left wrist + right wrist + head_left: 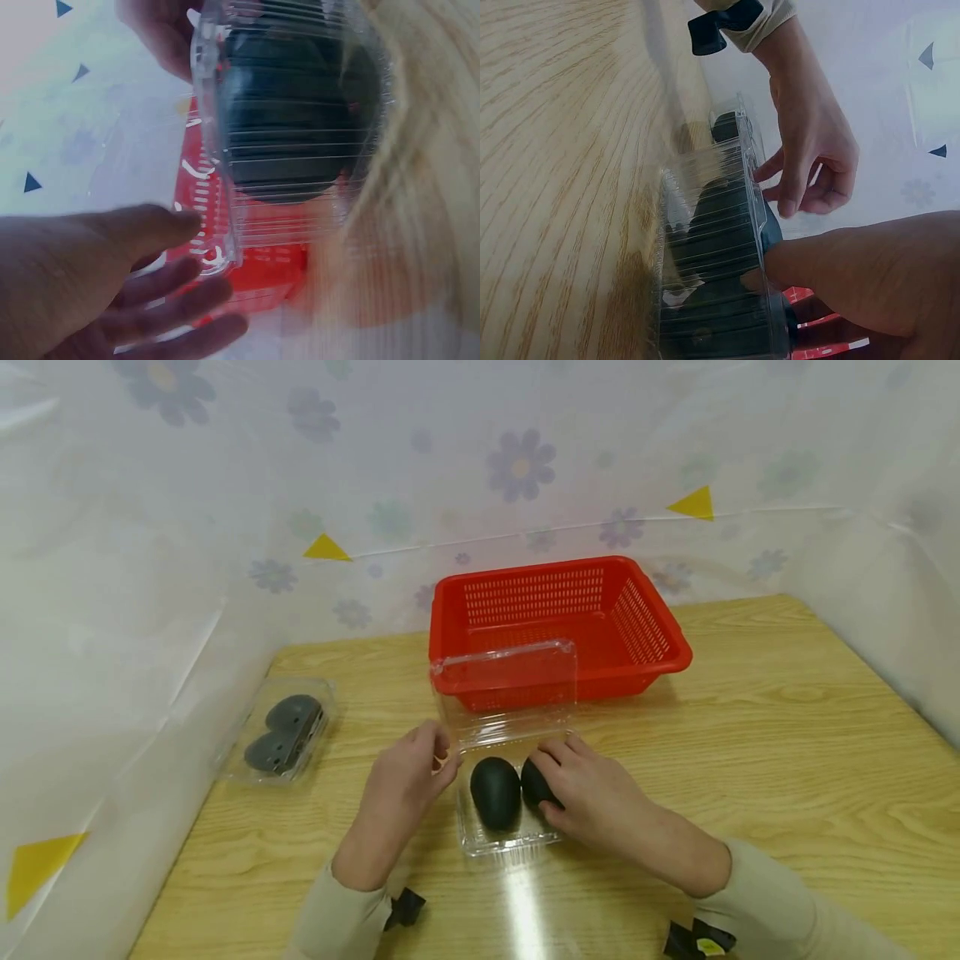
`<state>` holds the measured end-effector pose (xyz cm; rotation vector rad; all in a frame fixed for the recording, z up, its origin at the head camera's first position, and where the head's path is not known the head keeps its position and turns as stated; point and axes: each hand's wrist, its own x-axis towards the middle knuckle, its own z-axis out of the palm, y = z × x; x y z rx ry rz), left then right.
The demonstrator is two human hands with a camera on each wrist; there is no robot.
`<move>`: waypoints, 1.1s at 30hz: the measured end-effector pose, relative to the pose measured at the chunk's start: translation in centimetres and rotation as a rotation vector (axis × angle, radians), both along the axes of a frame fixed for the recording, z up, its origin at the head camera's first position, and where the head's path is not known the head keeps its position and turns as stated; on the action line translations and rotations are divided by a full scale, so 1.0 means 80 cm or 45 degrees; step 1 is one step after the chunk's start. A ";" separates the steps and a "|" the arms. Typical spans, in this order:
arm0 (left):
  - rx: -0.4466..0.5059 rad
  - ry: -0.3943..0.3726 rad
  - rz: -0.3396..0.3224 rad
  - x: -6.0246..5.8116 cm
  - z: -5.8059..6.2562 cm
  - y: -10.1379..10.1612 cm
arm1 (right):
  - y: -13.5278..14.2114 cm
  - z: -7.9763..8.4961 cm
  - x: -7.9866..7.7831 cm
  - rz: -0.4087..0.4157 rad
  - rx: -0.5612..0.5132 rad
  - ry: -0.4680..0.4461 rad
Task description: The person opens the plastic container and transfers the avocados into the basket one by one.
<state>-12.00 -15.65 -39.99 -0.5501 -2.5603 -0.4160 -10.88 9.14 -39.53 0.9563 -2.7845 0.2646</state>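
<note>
A clear plastic clamshell box (pixel 480 846) lies on the table with its lid (pixel 510 727) raised and leaning back toward the basket. Two dark egg-shaped objects sit side by side inside: a left one (pixel 495 793) and a right one (pixel 536 787), partly covered by fingers. My right hand (pixel 592 789) holds the right object from above, fingers over its far side and thumb nearer me. At the box's left edge is my left hand (pixel 408 772), fingers loosely bent and holding nothing. Whether its fingertips touch the rim, I cannot tell.
Behind the box stands a red plastic basket (pixel 637 681) with slotted walls. To the left is another clear box (pixel 234 772) holding two grey rounded pieces (pixel 294 714). White flowered sheeting (pixel 420 468) with yellow triangles surrounds the wooden table (pixel 787 735).
</note>
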 end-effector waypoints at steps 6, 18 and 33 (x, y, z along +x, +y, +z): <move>-0.234 -0.168 -0.196 0.006 0.006 -0.004 | -0.001 -0.001 -0.001 0.002 0.016 -0.011; -0.128 -0.871 -0.213 0.015 0.020 -0.009 | -0.004 -0.002 -0.005 -0.001 0.023 -0.002; -0.293 -0.858 -0.080 0.027 0.013 0.015 | -0.008 -0.008 -0.012 0.022 0.094 -0.031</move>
